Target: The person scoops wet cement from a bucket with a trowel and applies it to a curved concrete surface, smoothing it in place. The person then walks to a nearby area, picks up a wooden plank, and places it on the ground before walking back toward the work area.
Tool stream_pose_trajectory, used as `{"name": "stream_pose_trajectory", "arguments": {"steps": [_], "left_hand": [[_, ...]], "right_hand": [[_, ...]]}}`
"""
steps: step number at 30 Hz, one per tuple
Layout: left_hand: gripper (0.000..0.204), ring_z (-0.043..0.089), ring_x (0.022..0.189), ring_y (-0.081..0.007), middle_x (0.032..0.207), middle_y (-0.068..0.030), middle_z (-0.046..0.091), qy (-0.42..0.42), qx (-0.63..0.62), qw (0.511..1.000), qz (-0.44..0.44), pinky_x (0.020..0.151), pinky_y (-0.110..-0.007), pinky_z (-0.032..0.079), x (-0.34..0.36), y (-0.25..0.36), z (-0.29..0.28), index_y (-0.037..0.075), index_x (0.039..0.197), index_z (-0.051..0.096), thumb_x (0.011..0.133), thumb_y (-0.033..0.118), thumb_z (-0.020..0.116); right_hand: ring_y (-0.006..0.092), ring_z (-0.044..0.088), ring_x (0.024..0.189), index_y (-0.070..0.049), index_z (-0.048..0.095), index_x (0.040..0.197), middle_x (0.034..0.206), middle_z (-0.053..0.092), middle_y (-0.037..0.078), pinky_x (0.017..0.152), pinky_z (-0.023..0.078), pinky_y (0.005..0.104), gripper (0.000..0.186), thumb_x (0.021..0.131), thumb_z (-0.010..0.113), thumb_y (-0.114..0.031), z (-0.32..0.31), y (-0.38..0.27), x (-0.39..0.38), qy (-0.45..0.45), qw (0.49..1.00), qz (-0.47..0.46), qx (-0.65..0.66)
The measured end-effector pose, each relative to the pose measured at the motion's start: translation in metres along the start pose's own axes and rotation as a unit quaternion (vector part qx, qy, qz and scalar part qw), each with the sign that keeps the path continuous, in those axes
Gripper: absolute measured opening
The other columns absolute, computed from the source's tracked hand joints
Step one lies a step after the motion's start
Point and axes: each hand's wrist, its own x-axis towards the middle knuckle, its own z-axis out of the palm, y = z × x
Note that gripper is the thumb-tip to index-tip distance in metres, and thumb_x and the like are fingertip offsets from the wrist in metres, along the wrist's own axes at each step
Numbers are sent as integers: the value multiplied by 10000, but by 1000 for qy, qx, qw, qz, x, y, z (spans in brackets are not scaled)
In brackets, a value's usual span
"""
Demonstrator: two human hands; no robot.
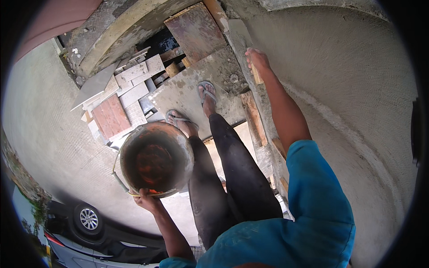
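Observation:
My left hand (146, 201) grips the near rim of a bucket (190, 158) with a grey-crusted rim. Its mouth faces me; the inside is dark with reddish-orange patches, and no contents can be made out clearly. A wire bail with a pale grip (119, 182) hangs at the bucket's left side. My right arm reaches forward, and the right hand (258, 59) is closed around the wooden handle (256, 75) of a trowel. Its grey blade (239, 32) lies along the edge of the grey cement surface (321, 58), hard to tell apart from it.
My sandalled feet (206, 92) stand on a concrete slab (178, 91). Stacked tile pieces (134, 91) lie to the left, with a reddish tile (111, 117) among them. A stained board (196, 31) covers part of a dark gap ahead. A parked car (103, 236) is at lower left.

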Motion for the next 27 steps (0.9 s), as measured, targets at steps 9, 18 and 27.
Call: {"name": "stream_pose_trajectory", "arguments": {"steps": [9,18,27], "left_hand": [[500,588,886,-224,1055,-137,566,-7,8,1000,11,755,-332,516,-8,5,18,-74,1141,538,646,-27,492],[480,582,881,-220,1039,-132,565,-8,23,1000,-1,759,-324,509,-2,-1,12,-78,1130,534,656,-11,496],[474,587,861,-212,1018,-123,568,-26,19,999,-3,748,-331,520,-2,-1,12,-69,1117,532,647,-15,497]], "right_hand": [[201,592,733,-108,652,999,848,644,46,692,460,389,401,875,510,-460,2,11,63,74,984,-1,-162],[333,571,1187,-155,624,1262,1256,622,136,980,456,426,574,837,499,-520,-10,45,59,150,972,-35,-178],[335,580,1170,-179,624,1262,1252,627,127,977,449,433,548,828,540,-503,-20,42,30,181,970,-47,-156]]}}
